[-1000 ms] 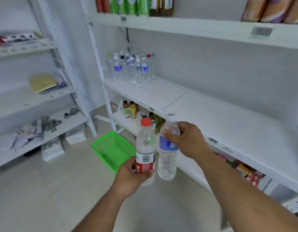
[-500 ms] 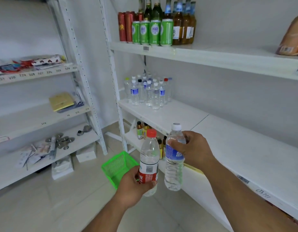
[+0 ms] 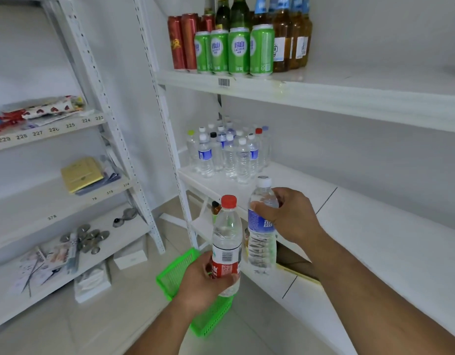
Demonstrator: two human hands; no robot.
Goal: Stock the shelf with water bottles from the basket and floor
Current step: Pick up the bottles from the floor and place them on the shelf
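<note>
Two bottles in hand, both upright. Left hand [image 3: 204,283] grip wrapped low round the red-cap bottle [image 3: 226,242], above the green basket [image 3: 180,275]. Right hand [image 3: 289,216] grip wrapped round the neck of the blue-label bottle [image 3: 261,226]. Stocked bottle cluster [image 3: 227,152] on the shelf [image 3: 285,180] sits at 12 o'clock from both. Right hand is nearer, so it likely places first.

Past my right hand [image 3: 291,217], the white shelf [image 3: 374,242] carries a cluster of water bottles [image 3: 227,152] at its far end; below my left hand [image 3: 203,285], a green basket [image 3: 175,275] sits on the floor [image 3: 106,326].
</note>
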